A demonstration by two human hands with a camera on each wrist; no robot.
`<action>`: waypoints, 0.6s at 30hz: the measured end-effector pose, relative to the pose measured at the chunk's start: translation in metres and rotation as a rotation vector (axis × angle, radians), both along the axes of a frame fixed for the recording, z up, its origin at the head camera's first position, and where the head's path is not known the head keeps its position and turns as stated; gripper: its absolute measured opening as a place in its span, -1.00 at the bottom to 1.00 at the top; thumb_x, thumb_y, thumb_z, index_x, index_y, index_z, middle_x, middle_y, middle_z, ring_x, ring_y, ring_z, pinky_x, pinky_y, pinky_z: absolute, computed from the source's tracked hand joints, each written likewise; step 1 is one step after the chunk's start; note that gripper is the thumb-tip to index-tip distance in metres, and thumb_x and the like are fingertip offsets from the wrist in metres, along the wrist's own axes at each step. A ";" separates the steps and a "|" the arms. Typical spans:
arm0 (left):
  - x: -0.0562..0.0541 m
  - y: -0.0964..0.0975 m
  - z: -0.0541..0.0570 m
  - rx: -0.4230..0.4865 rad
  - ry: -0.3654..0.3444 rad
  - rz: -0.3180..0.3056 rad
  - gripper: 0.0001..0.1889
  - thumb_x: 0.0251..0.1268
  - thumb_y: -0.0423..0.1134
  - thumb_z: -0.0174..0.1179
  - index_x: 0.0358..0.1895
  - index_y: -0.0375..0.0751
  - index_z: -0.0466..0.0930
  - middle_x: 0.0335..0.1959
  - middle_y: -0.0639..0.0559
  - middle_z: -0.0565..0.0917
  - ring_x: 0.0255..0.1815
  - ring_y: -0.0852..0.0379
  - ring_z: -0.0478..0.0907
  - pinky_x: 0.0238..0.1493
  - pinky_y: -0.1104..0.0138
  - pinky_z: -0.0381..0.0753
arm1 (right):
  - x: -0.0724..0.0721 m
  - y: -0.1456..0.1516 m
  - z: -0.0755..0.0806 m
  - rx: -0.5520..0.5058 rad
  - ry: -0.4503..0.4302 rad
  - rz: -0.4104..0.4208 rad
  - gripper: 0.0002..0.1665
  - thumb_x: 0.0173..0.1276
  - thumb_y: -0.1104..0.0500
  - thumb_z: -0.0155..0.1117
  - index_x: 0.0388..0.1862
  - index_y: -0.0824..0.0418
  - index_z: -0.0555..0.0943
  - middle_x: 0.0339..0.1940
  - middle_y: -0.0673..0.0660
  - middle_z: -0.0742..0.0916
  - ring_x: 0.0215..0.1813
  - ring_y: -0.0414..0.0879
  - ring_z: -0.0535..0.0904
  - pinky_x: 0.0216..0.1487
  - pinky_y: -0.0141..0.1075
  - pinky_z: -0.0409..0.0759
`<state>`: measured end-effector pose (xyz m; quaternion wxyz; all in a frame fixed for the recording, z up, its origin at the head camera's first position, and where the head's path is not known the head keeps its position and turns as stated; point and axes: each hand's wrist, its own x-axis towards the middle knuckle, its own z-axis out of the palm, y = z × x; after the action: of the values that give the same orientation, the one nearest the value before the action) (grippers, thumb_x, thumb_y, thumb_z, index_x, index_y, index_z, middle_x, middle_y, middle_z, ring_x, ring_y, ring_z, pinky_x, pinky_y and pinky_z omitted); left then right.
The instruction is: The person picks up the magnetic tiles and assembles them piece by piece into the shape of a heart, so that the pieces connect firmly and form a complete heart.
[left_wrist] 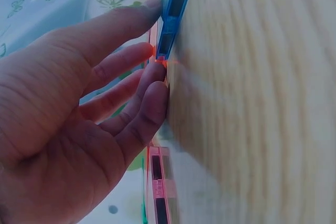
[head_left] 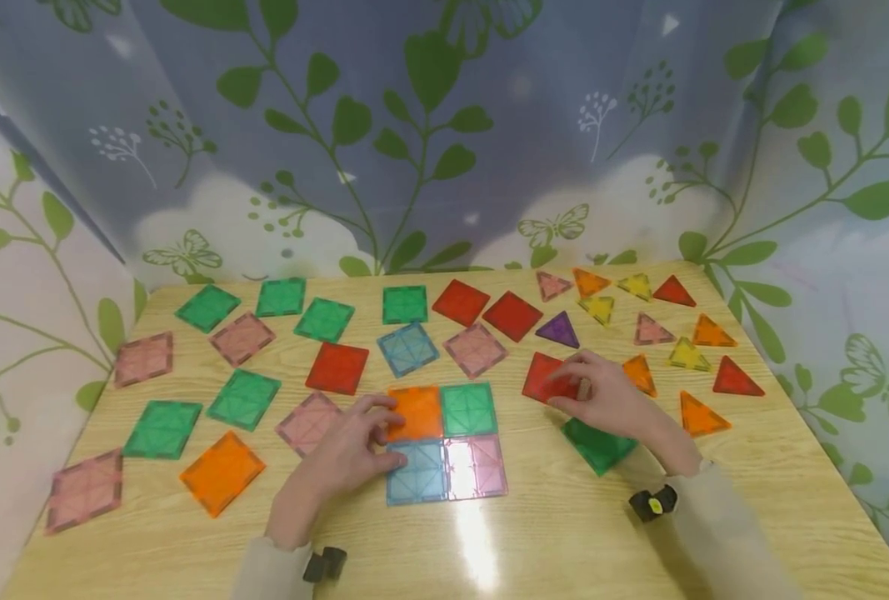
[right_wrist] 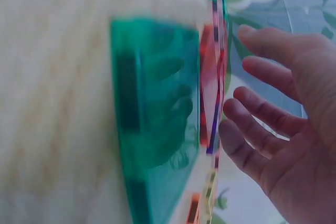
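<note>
Four-part square of translucent magnetic tiles lies flat on the table: orange (head_left: 417, 414), green (head_left: 468, 410), light blue (head_left: 417, 475) and pink (head_left: 489, 471). My left hand (head_left: 339, 454) rests at its left side, fingertips at the orange tile's edge and thumb on the light blue tile. In the left wrist view those fingers are loosely bent and spread. My right hand (head_left: 612, 400) is over a red square tile (head_left: 537, 375), partly covering it. Its fingers look spread and relaxed in the right wrist view, with nothing between them. A dark green tile (head_left: 597, 446) lies below that hand.
Square tiles in green (head_left: 162, 429), pink (head_left: 84, 492), orange (head_left: 222, 473) and red (head_left: 337, 368) are scattered left and behind. Several small triangle tiles (head_left: 687, 356) lie at the back right. A patterned curtain (head_left: 519, 167) hangs behind the wooden table (head_left: 564, 542).
</note>
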<state>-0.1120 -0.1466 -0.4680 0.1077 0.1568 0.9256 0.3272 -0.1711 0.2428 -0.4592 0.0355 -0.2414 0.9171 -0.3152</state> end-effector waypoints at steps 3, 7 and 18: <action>0.001 0.000 -0.001 0.004 -0.008 -0.013 -0.57 0.15 -0.14 0.53 0.10 -0.07 0.70 0.37 0.05 0.49 -0.12 0.25 0.53 -0.07 0.41 0.60 | -0.009 0.009 0.000 0.011 0.036 -0.038 -0.68 0.32 0.12 0.50 0.01 0.20 0.73 -0.06 0.20 0.69 -0.17 0.04 0.63 -0.44 -0.40 0.56; 0.002 -0.001 -0.003 0.014 0.001 -0.018 -0.54 0.14 -0.13 0.53 0.13 -0.06 0.70 0.37 0.07 0.50 -0.12 0.25 0.52 -0.06 0.40 0.59 | -0.020 0.015 0.000 0.028 0.071 -0.049 -0.54 0.29 0.13 0.52 0.12 0.26 0.68 0.05 0.29 0.70 -0.03 0.20 0.66 -0.44 -0.40 0.57; 0.004 -0.003 -0.006 0.068 0.003 -0.019 -0.46 0.14 -0.12 0.52 0.22 -0.12 0.65 0.44 0.01 0.47 -0.13 0.22 0.53 -0.22 0.48 0.51 | -0.028 0.020 -0.004 0.149 -0.082 -0.079 -0.26 0.25 -0.09 0.54 0.31 0.27 0.60 0.12 0.28 0.67 0.08 0.19 0.62 0.01 0.07 0.63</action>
<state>-0.1085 -0.1495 -0.4737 0.1040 0.1697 0.9125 0.3573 -0.1986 0.2627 -0.4635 0.0782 -0.1885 0.9447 -0.2568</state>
